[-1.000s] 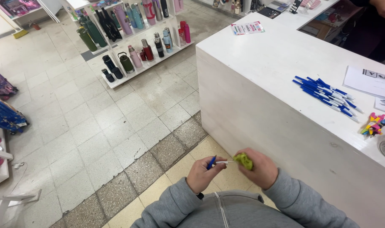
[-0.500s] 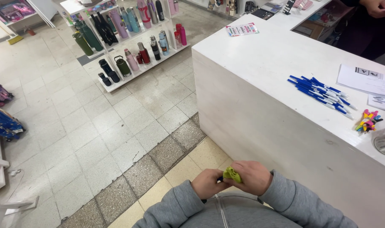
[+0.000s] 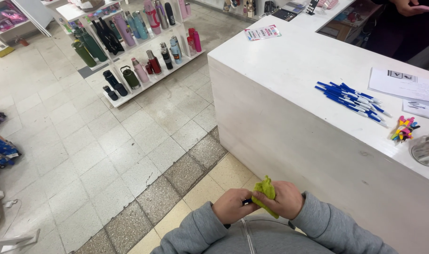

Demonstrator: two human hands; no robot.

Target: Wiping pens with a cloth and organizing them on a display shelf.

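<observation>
Head view: a shelf of coloured bottles is seen at upper left; at lower centre the left hand is closed on a blue pen, whose far end is wrapped in a yellow-green cloth pinched shut by the right hand. Wiping appears under way; a pile of blue pens lies on the white counter at right

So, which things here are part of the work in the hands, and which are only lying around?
In hand:
- green cloth, held by right hand
- blue pen, mostly hidden, in left hand
- pile of blue pens on counter, likely the same job

Lying about:
- papers
- colourful clips
- leaflet
- bottles on shelf
</observation>
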